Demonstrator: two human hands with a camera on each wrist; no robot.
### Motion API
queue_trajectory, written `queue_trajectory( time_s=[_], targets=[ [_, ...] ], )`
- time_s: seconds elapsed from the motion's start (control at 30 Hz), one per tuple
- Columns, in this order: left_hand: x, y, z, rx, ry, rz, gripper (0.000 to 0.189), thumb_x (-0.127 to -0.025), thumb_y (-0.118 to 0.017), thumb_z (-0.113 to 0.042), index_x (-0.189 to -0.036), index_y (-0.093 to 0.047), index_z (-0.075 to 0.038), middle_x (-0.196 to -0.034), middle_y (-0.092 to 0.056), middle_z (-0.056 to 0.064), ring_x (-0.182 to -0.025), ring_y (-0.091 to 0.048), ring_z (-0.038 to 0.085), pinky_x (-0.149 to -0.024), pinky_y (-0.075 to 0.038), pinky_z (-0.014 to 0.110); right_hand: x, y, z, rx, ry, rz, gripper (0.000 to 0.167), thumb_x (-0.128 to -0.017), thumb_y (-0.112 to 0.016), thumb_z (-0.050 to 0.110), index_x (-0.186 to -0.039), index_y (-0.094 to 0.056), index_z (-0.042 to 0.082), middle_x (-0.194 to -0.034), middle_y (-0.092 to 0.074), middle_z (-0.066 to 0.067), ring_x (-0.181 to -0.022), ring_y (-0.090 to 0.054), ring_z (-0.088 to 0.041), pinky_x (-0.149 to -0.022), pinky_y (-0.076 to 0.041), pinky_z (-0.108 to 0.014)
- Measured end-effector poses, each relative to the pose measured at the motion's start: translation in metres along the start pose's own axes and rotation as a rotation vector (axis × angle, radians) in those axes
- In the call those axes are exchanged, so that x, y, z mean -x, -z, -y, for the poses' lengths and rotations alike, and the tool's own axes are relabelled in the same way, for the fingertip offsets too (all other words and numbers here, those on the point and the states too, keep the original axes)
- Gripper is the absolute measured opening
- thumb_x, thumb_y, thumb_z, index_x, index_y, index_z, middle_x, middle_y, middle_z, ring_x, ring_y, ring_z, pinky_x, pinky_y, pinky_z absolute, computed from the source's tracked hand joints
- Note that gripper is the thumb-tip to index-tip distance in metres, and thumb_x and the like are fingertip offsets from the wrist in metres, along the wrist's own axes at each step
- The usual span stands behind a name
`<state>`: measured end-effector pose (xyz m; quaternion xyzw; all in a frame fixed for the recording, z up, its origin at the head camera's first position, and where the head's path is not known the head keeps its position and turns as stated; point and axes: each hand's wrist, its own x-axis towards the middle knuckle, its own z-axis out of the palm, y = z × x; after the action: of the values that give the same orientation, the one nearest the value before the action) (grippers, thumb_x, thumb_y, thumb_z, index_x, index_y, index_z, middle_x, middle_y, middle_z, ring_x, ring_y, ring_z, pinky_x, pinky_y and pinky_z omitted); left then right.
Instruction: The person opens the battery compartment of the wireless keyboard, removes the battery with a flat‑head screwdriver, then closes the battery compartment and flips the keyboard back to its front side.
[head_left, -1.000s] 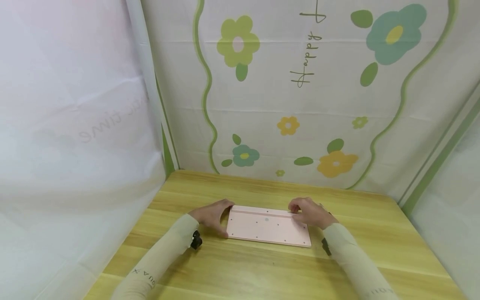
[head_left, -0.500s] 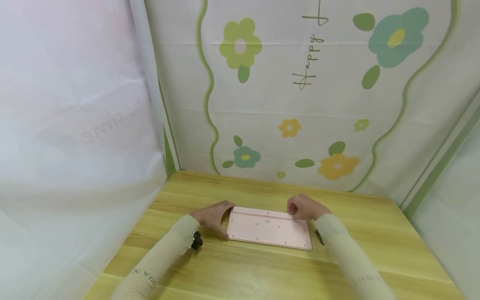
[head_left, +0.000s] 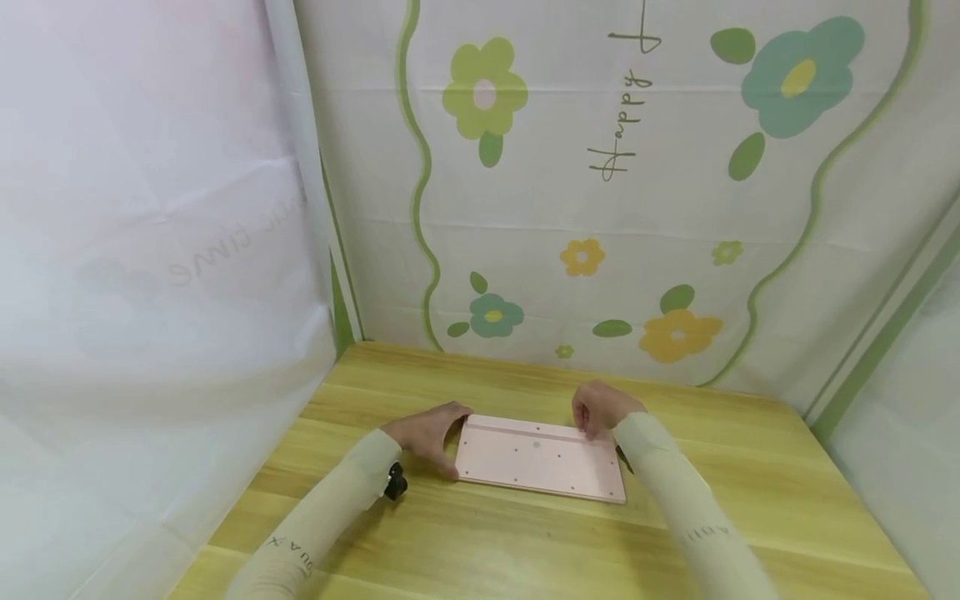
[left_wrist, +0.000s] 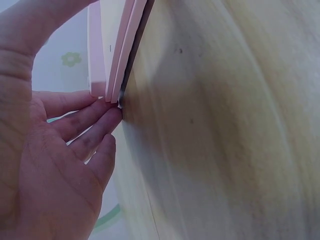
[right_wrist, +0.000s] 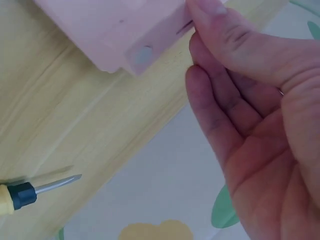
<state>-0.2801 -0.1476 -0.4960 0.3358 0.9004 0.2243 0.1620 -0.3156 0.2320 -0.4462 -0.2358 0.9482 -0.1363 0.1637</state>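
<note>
A pink keyboard lies face down on the wooden table, small screws dotting its underside and a raised bar along its far side. Spanning its left end, my left hand grips it with the thumb at the near corner and fingers at the far one. My right hand is at the far edge, right of the middle, with bent fingers. In the right wrist view, its thumb tip pinches the keyboard's edge beside a thin dark slot; the index fingertip is hidden. A round grey-white spot sits on that same edge.
In the right wrist view, a screwdriver with a yellow and black handle lies on the table. White flowered cloth hangs behind the table, and more cloth closes the left side.
My right hand has turned at the wrist and shifted slightly left and away along the far edge, its fingers now pointing down. The left hand keeps its grip, and the keyboard stays in place.
</note>
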Motion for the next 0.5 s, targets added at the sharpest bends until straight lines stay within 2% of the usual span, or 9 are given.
queue_trajectory(
  time_s=[0.17, 0.27, 0.4, 0.5],
  targets=[
    [0.000, -0.003, 0.000, 0.017, -0.005, 0.006, 0.121, -0.070, -0.097, -0.049, -0.162, -0.034, -0.002, -0.158, -0.044, 0.011, -0.146, -0.045, 0.027, -0.124, -0.040, 0.048, -0.005, 0.004, 0.000, -0.054, -0.140, 0.069, 0.025, -0.074, -0.086, -0.013, -0.081, -0.076, 0.009, -0.076, -0.072, -0.002, -0.069, -0.061, -0.015, -0.060, -0.051, -0.025],
    [0.000, -0.003, 0.000, 0.021, -0.005, 0.007, 0.121, -0.070, -0.098, -0.049, -0.162, -0.034, -0.002, -0.158, -0.044, 0.012, -0.146, -0.046, 0.027, -0.124, -0.040, 0.048, -0.006, 0.004, -0.001, -0.095, -0.172, 0.099, 0.025, -0.074, -0.084, -0.015, -0.084, -0.076, 0.007, -0.077, -0.073, -0.004, -0.068, -0.059, -0.014, -0.059, -0.048, -0.024],
    [-0.001, -0.002, -0.002, -0.006, 0.002, -0.001, 0.122, -0.070, -0.097, -0.050, -0.162, -0.034, -0.001, -0.159, -0.045, 0.013, -0.147, -0.046, 0.028, -0.125, -0.040, 0.048, -0.005, 0.003, -0.006, -0.158, -0.151, 0.111, 0.025, -0.076, -0.081, -0.016, -0.087, -0.074, 0.005, -0.078, -0.071, -0.006, -0.067, -0.057, -0.013, -0.061, -0.048, -0.023],
    [-0.001, 0.000, -0.002, -0.018, 0.011, -0.001, 0.122, -0.070, -0.097, -0.050, -0.162, -0.034, 0.000, -0.160, -0.045, 0.013, -0.148, -0.045, 0.028, -0.125, -0.039, 0.048, -0.002, 0.003, -0.010, -0.198, -0.089, 0.089, 0.022, -0.079, -0.083, -0.012, -0.090, -0.073, 0.005, -0.083, -0.071, -0.006, -0.072, -0.058, -0.014, -0.066, -0.051, -0.025]
  ],
)
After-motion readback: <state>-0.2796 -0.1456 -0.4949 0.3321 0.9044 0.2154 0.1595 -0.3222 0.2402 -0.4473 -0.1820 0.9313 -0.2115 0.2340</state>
